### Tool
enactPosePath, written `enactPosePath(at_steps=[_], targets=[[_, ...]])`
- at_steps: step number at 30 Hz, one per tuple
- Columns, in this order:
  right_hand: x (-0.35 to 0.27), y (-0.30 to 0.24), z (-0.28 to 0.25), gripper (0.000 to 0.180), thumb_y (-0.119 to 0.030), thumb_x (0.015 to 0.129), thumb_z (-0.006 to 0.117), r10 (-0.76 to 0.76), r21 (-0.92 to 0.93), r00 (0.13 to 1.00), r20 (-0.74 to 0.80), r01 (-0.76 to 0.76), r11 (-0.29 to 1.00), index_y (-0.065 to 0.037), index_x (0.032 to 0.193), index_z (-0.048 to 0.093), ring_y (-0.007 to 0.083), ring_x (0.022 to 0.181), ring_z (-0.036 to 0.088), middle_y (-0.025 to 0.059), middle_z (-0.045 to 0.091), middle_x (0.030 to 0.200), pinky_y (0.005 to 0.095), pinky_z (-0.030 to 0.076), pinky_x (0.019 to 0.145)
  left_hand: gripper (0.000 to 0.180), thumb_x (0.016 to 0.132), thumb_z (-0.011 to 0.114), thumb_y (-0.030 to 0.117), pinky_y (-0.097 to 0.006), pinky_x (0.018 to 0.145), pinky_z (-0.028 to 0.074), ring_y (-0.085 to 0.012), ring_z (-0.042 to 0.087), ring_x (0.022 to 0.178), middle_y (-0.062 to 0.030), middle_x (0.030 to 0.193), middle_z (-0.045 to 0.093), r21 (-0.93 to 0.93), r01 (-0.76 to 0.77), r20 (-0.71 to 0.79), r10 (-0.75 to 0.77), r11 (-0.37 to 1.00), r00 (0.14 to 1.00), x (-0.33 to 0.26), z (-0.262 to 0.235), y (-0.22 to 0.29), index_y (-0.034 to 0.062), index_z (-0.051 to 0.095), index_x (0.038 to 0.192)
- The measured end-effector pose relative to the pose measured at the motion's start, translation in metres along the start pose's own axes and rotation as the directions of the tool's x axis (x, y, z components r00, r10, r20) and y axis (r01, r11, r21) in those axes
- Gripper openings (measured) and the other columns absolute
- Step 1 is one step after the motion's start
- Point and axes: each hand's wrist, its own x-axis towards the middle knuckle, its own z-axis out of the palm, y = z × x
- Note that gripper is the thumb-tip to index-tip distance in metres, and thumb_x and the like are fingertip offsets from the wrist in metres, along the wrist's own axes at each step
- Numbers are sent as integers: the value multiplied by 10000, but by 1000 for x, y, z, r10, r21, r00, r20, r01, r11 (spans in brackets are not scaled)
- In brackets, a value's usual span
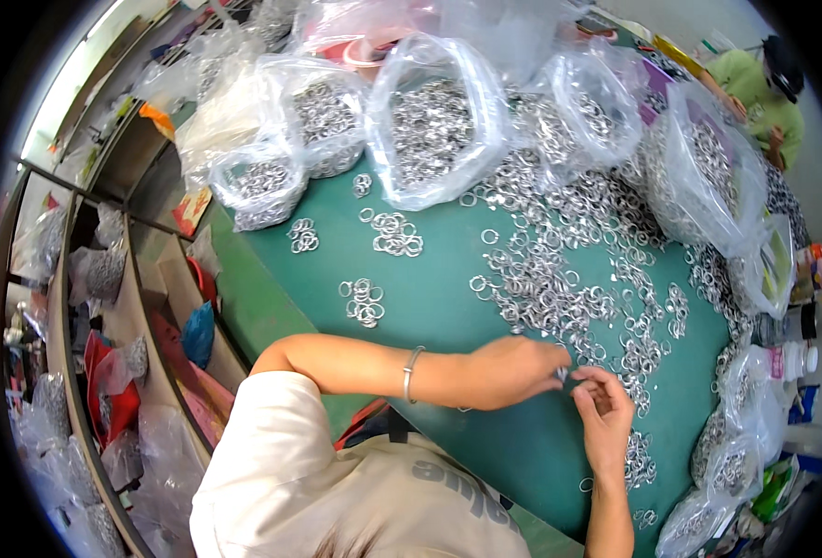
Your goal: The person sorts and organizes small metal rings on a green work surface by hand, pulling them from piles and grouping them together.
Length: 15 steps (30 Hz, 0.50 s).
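My left hand [515, 372] reaches across the green table, a silver bracelet [411, 374] on its wrist. Its fingertips pinch a small silvery metal ring [562, 373]; the exact form is too small to tell. Close beside it is my right hand [606, 414], thumb and fingers curled toward the same spot. Whatever sits between those right fingertips is too small to make out. Just beyond both hands spreads a large pile of loose metal rings [560, 288]. More rings [641, 462] lie to the right of my right wrist.
Clear plastic bags full of metal rings [434, 130] line the table's far side, and more bags [699, 177] stand at right. Small ring clusters [398, 234] sit at left on the green tabletop [309, 279]. Shelves [141, 307] hold bags at far left. A person [755, 98] is at far right.
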Motion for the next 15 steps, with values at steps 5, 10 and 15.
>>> enactPosePath(at_steps=[5,10,15], targets=[[-5,-4,-12,164,57,810,591,-118,-392,991,71,136,910,28,969,621,96,731,524,49,612,888,225,425,669,283,802,634,55,-392,802,498,-326,593,933,-147,1014,587,192,277,-327,-205,941,922,-55,-66,-20,34,580,1079],[-11,-10,-9,225,86,730,641,-116,-554,982,146,178,813,17,944,622,187,716,553,102,613,861,275,433,638,300,760,640,-33,-300,716,496,-211,622,863,-96,948,638,163,569,-677,-329,806,658,-125,-109,-54,44,622,1050],[-9,-9,-6,244,81,715,664,-117,-594,969,219,227,772,29,948,614,210,713,553,121,611,886,302,451,664,289,751,670,7,-369,727,474,-280,595,785,-135,866,592,243,658,-760,-282,713,586,-138,-158,-100,7,614,1034]])
